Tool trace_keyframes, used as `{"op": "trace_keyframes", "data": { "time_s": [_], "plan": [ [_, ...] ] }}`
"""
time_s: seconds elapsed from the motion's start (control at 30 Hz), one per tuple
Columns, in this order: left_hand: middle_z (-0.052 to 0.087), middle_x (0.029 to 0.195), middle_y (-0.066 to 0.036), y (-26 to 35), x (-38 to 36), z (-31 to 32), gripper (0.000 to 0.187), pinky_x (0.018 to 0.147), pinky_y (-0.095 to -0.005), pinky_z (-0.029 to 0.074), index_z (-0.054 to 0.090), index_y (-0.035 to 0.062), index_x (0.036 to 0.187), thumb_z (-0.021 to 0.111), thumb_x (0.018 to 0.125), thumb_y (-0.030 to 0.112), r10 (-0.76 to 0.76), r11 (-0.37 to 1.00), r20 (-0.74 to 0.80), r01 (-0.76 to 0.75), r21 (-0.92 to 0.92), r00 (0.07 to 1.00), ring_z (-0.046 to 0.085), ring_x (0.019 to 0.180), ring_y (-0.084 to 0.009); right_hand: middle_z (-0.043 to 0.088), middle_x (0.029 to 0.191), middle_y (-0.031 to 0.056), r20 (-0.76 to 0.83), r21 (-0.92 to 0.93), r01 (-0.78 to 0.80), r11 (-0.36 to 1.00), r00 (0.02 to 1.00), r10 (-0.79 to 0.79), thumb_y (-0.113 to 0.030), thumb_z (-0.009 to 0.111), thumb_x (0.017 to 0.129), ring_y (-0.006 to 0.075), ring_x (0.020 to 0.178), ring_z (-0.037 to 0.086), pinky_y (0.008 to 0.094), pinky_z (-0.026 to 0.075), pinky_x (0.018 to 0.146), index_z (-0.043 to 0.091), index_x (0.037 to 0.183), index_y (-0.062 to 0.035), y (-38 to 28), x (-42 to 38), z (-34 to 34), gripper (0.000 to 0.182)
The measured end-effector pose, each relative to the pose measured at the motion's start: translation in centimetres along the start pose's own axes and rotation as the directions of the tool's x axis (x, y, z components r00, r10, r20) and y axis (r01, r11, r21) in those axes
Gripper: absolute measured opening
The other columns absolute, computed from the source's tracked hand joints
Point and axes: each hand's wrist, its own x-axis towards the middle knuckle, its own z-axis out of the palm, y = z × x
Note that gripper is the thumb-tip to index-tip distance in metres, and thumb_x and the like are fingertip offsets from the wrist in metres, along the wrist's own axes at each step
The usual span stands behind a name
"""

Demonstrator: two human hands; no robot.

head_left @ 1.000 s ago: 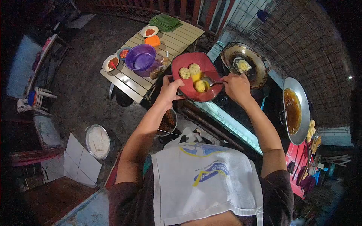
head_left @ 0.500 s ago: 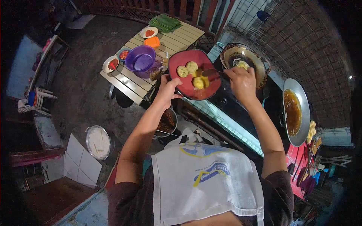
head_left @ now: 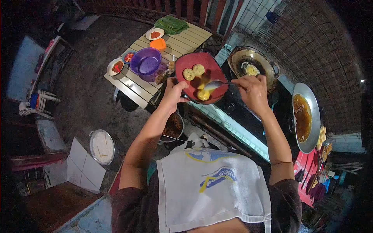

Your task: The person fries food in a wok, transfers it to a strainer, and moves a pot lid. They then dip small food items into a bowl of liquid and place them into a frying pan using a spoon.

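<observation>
My left hand (head_left: 174, 93) grips the near-left rim of a red square plate (head_left: 185, 59) with a dark edge. Two round speckled patties (head_left: 198, 70) lie on it, and nearer me a yellow egg-coated piece (head_left: 203, 94) sits in yellow liquid. In my right hand (head_left: 251, 89) is the handle of a metal spoon (head_left: 214, 84), its bowl over the plate beside the coated piece. Behind that hand, a dark wok (head_left: 268, 64) on the stove holds a frying yellow-white piece (head_left: 250, 69).
A slatted table (head_left: 190, 39) at upper left bears a purple basin (head_left: 145, 61), small bowls and green leaves (head_left: 171, 25). At right stands a metal wok (head_left: 314, 116) with brown oil. Below the table edge is a pot (head_left: 172, 126); a pot of white food (head_left: 102, 146) stands lower left.
The spoon has turned, its bowl now closer to the coated piece. My right hand has shifted slightly right and down, uncovering more of the frying piece. My left hand keeps its grip on the plate.
</observation>
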Motion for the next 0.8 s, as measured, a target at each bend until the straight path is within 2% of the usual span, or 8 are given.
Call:
{"op": "trace_keyframes", "data": {
  "time_s": [0.17, 0.27, 0.3, 0.37, 0.5, 0.6, 0.67, 0.8],
  "plan": [
    [0.045, 0.108, -0.016, 0.2, 0.2, 0.3, 0.058, 0.069, -0.0417, 0.048, 0.029, 0.005, 0.116, 0.059, 0.068, 0.021, 0.016, 1.0, 0.037, -0.017, 0.016, 0.999, 0.051, 0.095, -0.0254, 0.058, 0.073, 0.0017, -0.126, -0.27, -0.034, 0.962, 0.992, 0.0, -0.012, 0.055, 0.075, 0.0178, 0.078, 0.057, 0.0353, 0.035, 0.075, 0.067, 0.085, -0.015, 1.3, 0.8, 2.2, 0.016],
    [0.045, 0.108, -0.016, 0.3, -0.3, 0.7, 0.059, 0.069, -0.0414, 0.049, 0.029, 0.0048, 0.116, 0.059, 0.069, 0.021, 0.025, 0.999, 0.006, -0.025, 0.02, 1.0, 0.051, 0.095, -0.0252, 0.058, 0.072, 0.0012, -0.005, -0.331, -0.034, 0.943, 0.999, 0.034, -0.013, 0.054, 0.076, 0.0178, 0.078, 0.057, 0.0362, 0.035, 0.074, 0.067, 0.086, -0.016, 1.6, 0.9, 3.8, 0.017],
    [0.045, 0.108, -0.016, 0.4, -0.5, 0.8, 0.059, 0.069, -0.0414, 0.049, 0.029, 0.0048, 0.116, 0.059, 0.069, 0.021, 0.025, 0.999, 0.004, -0.025, 0.02, 1.0, 0.051, 0.095, -0.0252, 0.058, 0.072, 0.0012, -0.005, -0.329, -0.032, 0.944, 0.999, 0.032, -0.013, 0.054, 0.076, 0.0178, 0.078, 0.057, 0.0362, 0.035, 0.074, 0.067, 0.086, -0.016, 1.5, 0.9, 4.2, 0.017],
    [0.045, 0.108, -0.016, 0.4, -0.6, 1.0, 0.059, 0.07, -0.0415, 0.049, 0.029, 0.0048, 0.117, 0.06, 0.069, 0.021, 0.01, 1.0, 0.001, -0.01, 0.007, 1.0, 0.051, 0.096, -0.0253, 0.059, 0.074, 0.0016, 0.184, -0.256, -0.164, 0.952, 0.959, 0.215, -0.014, 0.055, 0.076, 0.0176, 0.079, 0.058, 0.0368, 0.035, 0.074, 0.067, 0.087, -0.0166, 1.2, 0.7, 4.7, 0.016],
    [0.045, 0.108, -0.016, -0.2, 0.2, 0.6, 0.061, 0.069, -0.0413, 0.049, 0.028, 0.0051, 0.118, 0.06, 0.068, 0.021, -0.003, 1.0, -0.016, 0.003, 0.005, 1.0, 0.051, 0.096, -0.0255, 0.061, 0.076, 0.0022, 0.186, -0.07, -0.244, 0.967, 0.949, 0.253, -0.014, 0.057, 0.076, 0.0176, 0.079, 0.057, 0.0373, 0.034, 0.073, 0.067, 0.086, -0.0168, 1.3, 0.2, 4.1, 0.015],
    [0.045, 0.109, -0.016, -0.2, 0.2, 0.5, 0.062, 0.068, -0.0407, 0.05, 0.028, 0.0054, 0.118, 0.06, 0.068, 0.021, -0.01, 1.0, -0.002, 0.01, 0.006, 1.0, 0.052, 0.095, -0.0257, 0.061, 0.078, 0.0014, 0.051, -0.016, -0.13, 0.991, 0.99, 0.131, -0.014, 0.057, 0.075, 0.0172, 0.079, 0.057, 0.0366, 0.034, 0.073, 0.067, 0.085, -0.0166, 0.6, -0.3, 1.7, 0.014],
    [0.045, 0.11, -0.017, 0.0, 0.0, 0.6, 0.062, 0.067, -0.04, 0.05, 0.027, 0.0054, 0.118, 0.06, 0.068, 0.02, 0.015, 1.0, -0.016, -0.015, 0.005, 1.0, 0.052, 0.094, -0.0257, 0.06, 0.077, 0.0003, -0.107, -0.087, 0.009, 0.996, 0.994, -0.018, -0.012, 0.057, 0.074, 0.0165, 0.077, 0.057, 0.0347, 0.034, 0.073, 0.066, 0.086, -0.0157, 0.3, -0.5, 0.7, 0.015],
    [0.044, 0.112, -0.018, 0.0, 0.1, 0.8, 0.061, 0.067, -0.04, 0.05, 0.027, 0.0052, 0.118, 0.06, 0.068, 0.02, 0.012, 1.0, 0.027, -0.012, 0.017, 1.0, 0.052, 0.095, -0.0255, 0.057, 0.076, -0.0003, -0.125, -0.21, -0.017, 0.978, 0.992, -0.01, -0.011, 0.056, 0.073, 0.0158, 0.075, 0.056, 0.0322, 0.035, 0.072, 0.066, 0.087, -0.0147, 0.6, -0.2, 1.1, 0.018]
  ]
}}
